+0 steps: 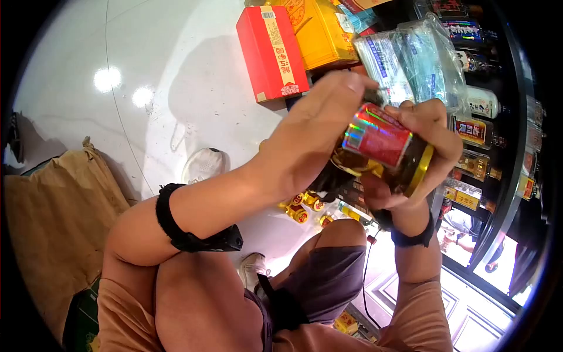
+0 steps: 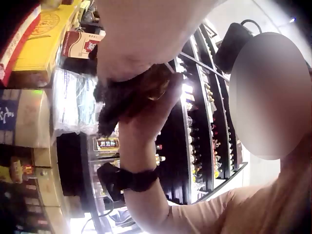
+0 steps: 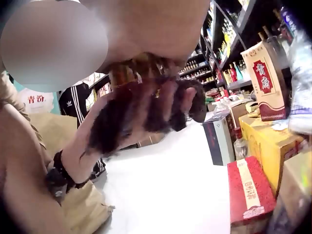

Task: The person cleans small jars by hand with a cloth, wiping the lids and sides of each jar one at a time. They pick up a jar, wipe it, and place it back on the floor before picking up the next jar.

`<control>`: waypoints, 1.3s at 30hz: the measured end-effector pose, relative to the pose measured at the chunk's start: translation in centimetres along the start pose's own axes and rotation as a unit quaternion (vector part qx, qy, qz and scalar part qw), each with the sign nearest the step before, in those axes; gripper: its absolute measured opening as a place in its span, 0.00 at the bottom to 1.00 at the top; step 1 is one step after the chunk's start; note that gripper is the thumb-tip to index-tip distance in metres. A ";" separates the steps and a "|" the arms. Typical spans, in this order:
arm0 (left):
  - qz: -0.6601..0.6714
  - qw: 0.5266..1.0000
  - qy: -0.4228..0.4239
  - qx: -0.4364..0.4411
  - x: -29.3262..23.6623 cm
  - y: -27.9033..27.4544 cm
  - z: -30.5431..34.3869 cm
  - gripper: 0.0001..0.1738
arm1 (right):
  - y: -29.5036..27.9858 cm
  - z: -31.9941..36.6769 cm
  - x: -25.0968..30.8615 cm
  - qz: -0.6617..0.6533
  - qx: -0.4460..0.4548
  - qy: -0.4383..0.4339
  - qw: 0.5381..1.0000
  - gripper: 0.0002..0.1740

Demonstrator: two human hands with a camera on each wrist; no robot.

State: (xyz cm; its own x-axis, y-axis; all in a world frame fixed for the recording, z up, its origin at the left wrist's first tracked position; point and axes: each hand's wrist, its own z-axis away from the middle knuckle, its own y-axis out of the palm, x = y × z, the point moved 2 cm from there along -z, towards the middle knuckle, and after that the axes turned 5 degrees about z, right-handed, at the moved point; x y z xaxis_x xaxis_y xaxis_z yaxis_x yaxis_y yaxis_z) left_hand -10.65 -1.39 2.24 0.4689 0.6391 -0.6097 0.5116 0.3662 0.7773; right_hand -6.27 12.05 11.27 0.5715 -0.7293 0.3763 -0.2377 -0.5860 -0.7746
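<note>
In the head view my right hand (image 1: 431, 132) grips a dark glass bottle or jar with a shiny red label (image 1: 381, 135) and a gold band at one end. The thumb lies near the label's edge. My left hand (image 1: 328, 111) reaches over the other side of it and holds a dark cloth (image 1: 327, 176) against the glass. Seen from the right wrist, the dark cloth (image 3: 114, 119) bunches between the left fingers (image 3: 163, 102), under the brownish glass. The left wrist view shows the right hand (image 2: 148, 109) behind the cloth.
A red box (image 1: 272, 56) and yellow box (image 1: 322, 32) stand ahead, beside plastic-wrapped packs (image 1: 428, 64). Shelves of bottles (image 1: 472, 132) line the right side. Several gold-capped small bottles (image 1: 300, 214) stand on the floor below my hands. Brown paper (image 1: 58, 217) lies left.
</note>
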 end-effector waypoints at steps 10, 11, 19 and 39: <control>-0.363 0.872 0.330 0.005 -2.0 -0.1 0.6 0.29 | 5.4 0.2 2.3 -0.457 -0.265 0.547 0.649 0.21; -0.386 0.870 0.306 0.002 -2.2 -0.4 0.6 0.30 | 5.0 0.6 2.3 -0.456 -0.264 0.549 0.649 0.21; -0.095 0.995 0.016 0.038 -0.5 -1.0 -0.2 0.40 | 0.2 0.7 2.0 -0.006 -0.068 0.375 0.924 0.25; -0.023 0.998 0.047 -0.039 -2.3 -0.2 0.7 0.28 | 2.3 0.9 4.0 0.157 0.078 0.266 0.948 0.43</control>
State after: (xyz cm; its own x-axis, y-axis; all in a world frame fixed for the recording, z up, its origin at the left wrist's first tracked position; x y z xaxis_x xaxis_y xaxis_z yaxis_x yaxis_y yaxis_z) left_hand -11.33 -3.45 3.34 0.3757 0.6792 -0.6305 0.4714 0.4457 0.7610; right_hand -3.80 8.11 10.54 0.0051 -0.9584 0.2855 -0.1886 -0.2813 -0.9409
